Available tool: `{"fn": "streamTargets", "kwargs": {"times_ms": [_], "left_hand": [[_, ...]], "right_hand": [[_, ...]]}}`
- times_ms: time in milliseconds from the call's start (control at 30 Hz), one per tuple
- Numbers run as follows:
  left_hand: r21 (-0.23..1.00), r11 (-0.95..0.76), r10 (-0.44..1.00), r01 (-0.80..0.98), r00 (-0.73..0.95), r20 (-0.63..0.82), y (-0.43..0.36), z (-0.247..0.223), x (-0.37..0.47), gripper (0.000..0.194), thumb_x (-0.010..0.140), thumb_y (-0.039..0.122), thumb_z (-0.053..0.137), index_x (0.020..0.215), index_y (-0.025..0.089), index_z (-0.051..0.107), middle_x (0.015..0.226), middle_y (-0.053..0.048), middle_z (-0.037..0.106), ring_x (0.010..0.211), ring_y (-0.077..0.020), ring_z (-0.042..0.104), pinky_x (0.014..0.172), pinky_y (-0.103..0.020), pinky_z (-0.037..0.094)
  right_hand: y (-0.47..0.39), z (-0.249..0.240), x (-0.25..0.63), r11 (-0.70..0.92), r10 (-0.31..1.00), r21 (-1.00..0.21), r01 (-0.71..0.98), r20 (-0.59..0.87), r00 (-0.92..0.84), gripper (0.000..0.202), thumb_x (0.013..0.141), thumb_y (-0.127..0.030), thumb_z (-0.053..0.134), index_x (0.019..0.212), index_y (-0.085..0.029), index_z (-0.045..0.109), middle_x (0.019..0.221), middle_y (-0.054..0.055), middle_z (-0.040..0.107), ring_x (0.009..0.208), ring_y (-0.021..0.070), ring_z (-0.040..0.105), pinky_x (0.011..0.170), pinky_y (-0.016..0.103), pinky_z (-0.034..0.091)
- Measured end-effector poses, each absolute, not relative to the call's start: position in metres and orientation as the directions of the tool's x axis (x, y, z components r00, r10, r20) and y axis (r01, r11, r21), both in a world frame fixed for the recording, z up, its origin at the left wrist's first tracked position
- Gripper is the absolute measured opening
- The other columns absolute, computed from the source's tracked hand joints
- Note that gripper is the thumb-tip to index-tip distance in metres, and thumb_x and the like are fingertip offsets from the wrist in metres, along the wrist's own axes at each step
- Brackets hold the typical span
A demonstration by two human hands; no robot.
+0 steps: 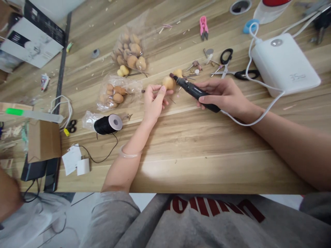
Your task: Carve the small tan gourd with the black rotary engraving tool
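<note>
My left hand [154,101] pinches a small tan gourd [168,83] between thumb and fingers, just above the wooden table. My right hand [222,96] is wrapped round a black pen-shaped rotary tool [195,91], whose white cable trails from its rear end. The tool points left, and its brownish tip lies at the upper right of the gourd; whether they touch I cannot tell. Several small tool bits [194,65] lie scattered beyond the tool. Left of my left hand are two clear bags of gourds [131,51] and a black thread spool [108,124].
A white power bank [287,63] and black-handled scissors [226,63] lie at the right; pink snips [204,27] are at the back. A cardboard box [44,141] and a white charger [83,166] stand at the left. Another person's arm [9,194] shows at lower left.
</note>
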State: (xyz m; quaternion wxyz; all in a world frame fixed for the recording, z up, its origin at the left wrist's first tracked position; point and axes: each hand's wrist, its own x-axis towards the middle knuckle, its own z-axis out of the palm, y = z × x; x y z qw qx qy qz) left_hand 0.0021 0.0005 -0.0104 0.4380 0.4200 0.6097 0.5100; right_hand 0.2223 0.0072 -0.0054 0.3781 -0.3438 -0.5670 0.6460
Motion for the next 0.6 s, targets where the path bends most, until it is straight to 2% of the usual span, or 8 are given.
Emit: {"fn": "streamTargets", "kwargs": {"times_ms": [167, 233, 367, 467, 600], "left_hand": [[0.987, 0.130, 0.960, 0.093, -0.262, -0.101, 0.0008, -0.0127, -0.0003, 0.026, 0.087, 0.041, 0.065, 0.091, 0.021, 0.049, 0.078, 0.001, 0.075, 0.049, -0.0066, 0.058, 0.042, -0.022, 0.032], [0.987, 0.127, 0.963, 0.099, -0.252, -0.098, 0.0010, -0.0132, -0.0007, 0.024, 0.088, 0.040, 0.064, 0.094, 0.022, 0.050, 0.080, 0.001, 0.076, 0.054, -0.0069, 0.059, 0.045, -0.022, 0.033], [0.986, 0.138, 0.959, 0.092, -0.263, -0.110, 0.0019, -0.0125, 0.0005, 0.017, 0.092, 0.032, 0.060, 0.088, 0.021, 0.047, 0.078, 0.002, 0.076, 0.045, -0.0045, 0.052, 0.042, -0.021, 0.031], [0.986, 0.135, 0.959, 0.092, -0.261, -0.107, 0.0022, -0.0115, 0.0015, 0.022, 0.089, 0.035, 0.063, 0.087, 0.021, 0.047, 0.076, 0.002, 0.075, 0.041, -0.0049, 0.052, 0.039, -0.022, 0.030], [0.990, 0.116, 0.961, 0.082, -0.261, -0.091, 0.0014, -0.0111, 0.0018, 0.024, 0.088, 0.039, 0.064, 0.085, 0.021, 0.048, 0.075, 0.002, 0.075, 0.041, -0.0041, 0.051, 0.039, -0.021, 0.031]], "right_hand": [[0.0085, -0.0052, 0.2235, -0.078, 0.882, -0.992, -0.096, -0.024, -0.471, 0.037, 0.070, -0.019, 0.077, 0.107, -0.021, 0.072, 0.073, 0.001, 0.068, 0.059, 0.0155, 0.058, 0.058, 0.032, 0.050], [0.0082, -0.0050, 0.2232, -0.077, 0.880, -0.992, -0.095, -0.023, -0.475, 0.038, 0.070, -0.020, 0.078, 0.107, -0.021, 0.072, 0.074, 0.001, 0.069, 0.059, 0.0151, 0.058, 0.059, 0.032, 0.051], [0.0066, -0.0048, 0.2219, -0.076, 0.851, -0.993, -0.088, -0.018, -0.524, 0.036, 0.069, -0.023, 0.079, 0.105, -0.021, 0.072, 0.080, 0.003, 0.071, 0.064, 0.0163, 0.061, 0.059, 0.032, 0.052], [0.0060, -0.0052, 0.2213, -0.080, 0.831, -0.994, -0.081, -0.021, -0.556, 0.032, 0.069, -0.024, 0.079, 0.101, -0.021, 0.073, 0.083, 0.004, 0.072, 0.065, 0.0169, 0.061, 0.059, 0.033, 0.052], [0.0068, -0.0060, 0.2214, -0.071, 0.865, -0.992, -0.102, -0.011, -0.502, 0.033, 0.070, -0.020, 0.077, 0.103, -0.021, 0.073, 0.082, 0.003, 0.072, 0.064, 0.0160, 0.060, 0.060, 0.033, 0.051]]}}
